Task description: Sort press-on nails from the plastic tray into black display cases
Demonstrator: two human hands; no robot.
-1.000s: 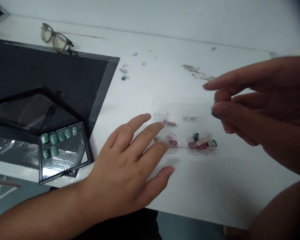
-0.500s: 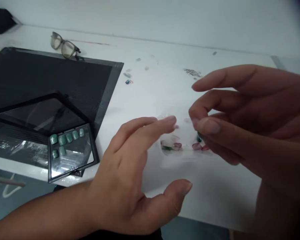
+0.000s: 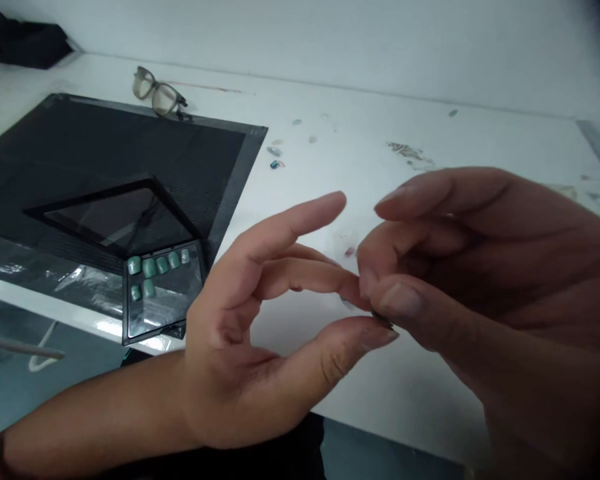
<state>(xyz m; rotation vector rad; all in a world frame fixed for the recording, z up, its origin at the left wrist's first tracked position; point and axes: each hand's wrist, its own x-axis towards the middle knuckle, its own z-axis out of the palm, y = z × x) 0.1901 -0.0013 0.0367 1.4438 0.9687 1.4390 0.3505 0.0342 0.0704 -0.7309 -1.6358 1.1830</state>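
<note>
Between the two hands, above the white bench (image 3: 430, 400), a small dark-green piece (image 3: 381, 319) shows only as a sliver, pinched at the right hand's (image 3: 480, 280) thumb and middle fingertip. The left hand (image 3: 260, 320) meets it there: its thumb and middle finger close toward the same spot, the index finger held out straight above. Half a second ago the left hand lay lower, fingers reaching over the loose pieces on the bench; now it is lifted and turned palm-up against the right grip. Just behind the fingertips, one pink piece (image 3: 349, 251) lies on the bench. Well to the left of the left hand sits a black case (image 3: 163, 313) with green nail tips (image 3: 155, 267), on a dark mat (image 3: 80, 153); glasses (image 3: 157, 93) lie beyond.
</note>
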